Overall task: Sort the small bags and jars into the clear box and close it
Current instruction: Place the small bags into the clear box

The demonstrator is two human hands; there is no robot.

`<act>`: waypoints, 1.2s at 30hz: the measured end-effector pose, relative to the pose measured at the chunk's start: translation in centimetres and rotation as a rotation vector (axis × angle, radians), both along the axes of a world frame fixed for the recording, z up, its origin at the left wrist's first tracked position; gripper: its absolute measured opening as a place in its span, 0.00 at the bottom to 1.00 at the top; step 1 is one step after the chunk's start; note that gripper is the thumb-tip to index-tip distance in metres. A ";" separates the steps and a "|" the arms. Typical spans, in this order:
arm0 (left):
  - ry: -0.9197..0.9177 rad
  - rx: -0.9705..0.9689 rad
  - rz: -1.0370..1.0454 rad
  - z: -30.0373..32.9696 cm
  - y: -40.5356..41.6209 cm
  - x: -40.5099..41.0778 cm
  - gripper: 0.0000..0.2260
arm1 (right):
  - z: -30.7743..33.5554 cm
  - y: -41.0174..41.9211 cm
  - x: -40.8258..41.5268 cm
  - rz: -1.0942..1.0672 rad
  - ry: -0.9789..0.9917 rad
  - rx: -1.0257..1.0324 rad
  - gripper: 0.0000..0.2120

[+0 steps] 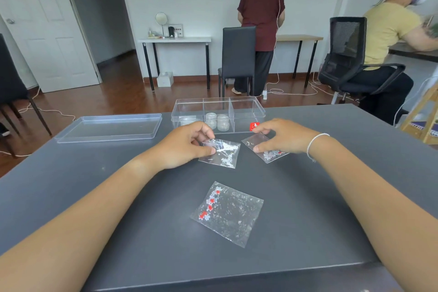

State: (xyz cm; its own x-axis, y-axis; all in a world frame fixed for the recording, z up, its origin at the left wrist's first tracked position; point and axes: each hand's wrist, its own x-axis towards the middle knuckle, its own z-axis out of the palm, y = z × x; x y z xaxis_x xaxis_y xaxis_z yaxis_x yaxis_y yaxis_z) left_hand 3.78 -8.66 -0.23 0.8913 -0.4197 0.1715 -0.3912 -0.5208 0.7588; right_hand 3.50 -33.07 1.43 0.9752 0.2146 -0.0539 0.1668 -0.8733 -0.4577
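A clear three-compartment box (246, 104) stands open at the table's far middle. Two small clear jars (217, 121) sit in its middle compartment; something pale lies in the left one. Its clear lid (109, 127) lies flat to the left. My left hand (187, 143) pinches a small clear bag (224, 153) just in front of the box. My right hand (283, 136) presses its fingers on a second small bag (270, 153) with red and white beads. A third bag (227, 213) with red and blue flower shapes lies flat nearer to me.
The dark grey table (118, 197) ends just past the box. Two people work at desks by the far wall, with a black chair (238, 54) and an office chair (348, 59) behind them. Cables run across the wooden floor.
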 end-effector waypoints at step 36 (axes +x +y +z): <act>-0.242 -0.029 0.162 8.7 -8.3 7.7 0.12 | 1.3 -2.3 0.9 -0.320 -0.300 0.894 0.11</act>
State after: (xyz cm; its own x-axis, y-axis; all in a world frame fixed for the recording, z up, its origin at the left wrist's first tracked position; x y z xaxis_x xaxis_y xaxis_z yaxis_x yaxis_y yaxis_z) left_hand 11.50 -16.94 8.48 0.8778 -0.2674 0.3974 -0.4766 -0.5706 0.6688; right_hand 4.36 -35.34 2.70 0.9411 -0.2196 0.2570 0.1998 -0.2519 -0.9469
